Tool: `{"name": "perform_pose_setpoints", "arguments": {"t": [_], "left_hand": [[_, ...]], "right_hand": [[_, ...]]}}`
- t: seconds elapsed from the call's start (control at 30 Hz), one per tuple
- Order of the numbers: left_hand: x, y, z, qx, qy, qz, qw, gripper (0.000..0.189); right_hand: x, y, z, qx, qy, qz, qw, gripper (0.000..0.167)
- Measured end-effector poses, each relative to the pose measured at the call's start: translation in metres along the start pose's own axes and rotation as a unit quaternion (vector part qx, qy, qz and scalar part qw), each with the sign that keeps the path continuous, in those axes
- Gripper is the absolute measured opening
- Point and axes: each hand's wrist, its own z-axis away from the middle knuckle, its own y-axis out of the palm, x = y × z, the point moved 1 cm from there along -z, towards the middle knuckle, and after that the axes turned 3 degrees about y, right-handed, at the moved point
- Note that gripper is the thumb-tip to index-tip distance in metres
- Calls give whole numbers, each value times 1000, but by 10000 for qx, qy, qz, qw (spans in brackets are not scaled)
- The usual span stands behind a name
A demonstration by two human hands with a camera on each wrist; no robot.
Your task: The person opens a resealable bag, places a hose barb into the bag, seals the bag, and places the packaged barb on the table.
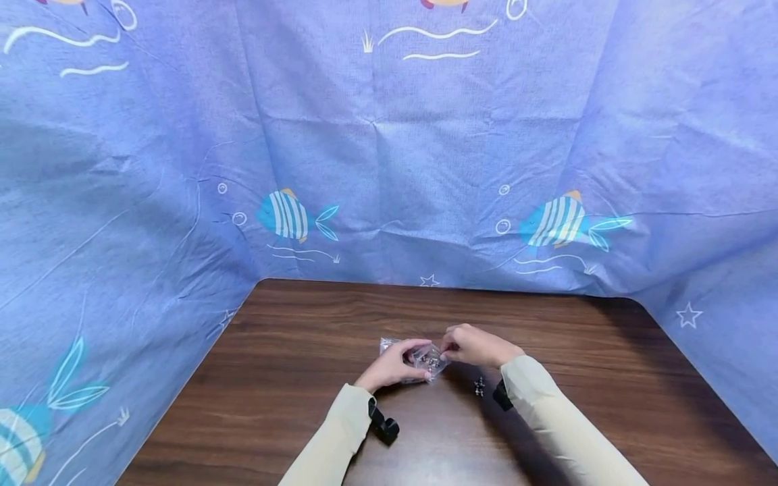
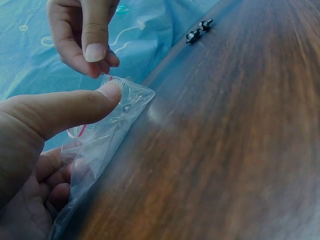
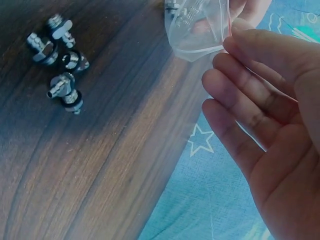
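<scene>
A clear zip bag (image 1: 433, 363) with a red seal line holds several small metal fittings (image 1: 433, 362). My left hand (image 1: 392, 365) grips the bag from the left, with the thumb (image 2: 75, 112) pressing across its upper part in the left wrist view. At the bag's open edge, my right hand (image 1: 480, 346) pinches the plastic between thumb and index finger, while its other fingers (image 3: 240, 97) stay loosely bent. On the table, below the right hand in the head view, several loose metal fittings with black rings (image 3: 65, 87) lie in a small cluster.
A brown wood-grain table (image 1: 292, 337) bears everything. Blue cloth (image 1: 425, 155) printed with fish hangs behind the table and along both sides. Another piece of clear plastic (image 1: 387, 343) shows just behind the left hand. Black wrist straps (image 1: 383, 424) are on both sleeves.
</scene>
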Motion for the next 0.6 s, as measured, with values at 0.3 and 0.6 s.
{"name": "perform_pose_setpoints", "arguments": {"t": [0.3, 0.6], "left_hand": [[-1, 2, -1, -40, 70, 73, 9999, 64], [1, 2, 0, -60, 49, 3, 10000, 64]], "right_hand": [[-2, -4, 4, 56, 117, -90, 9999, 5], [-6, -6, 12, 40, 68, -76, 9999, 5]]}}
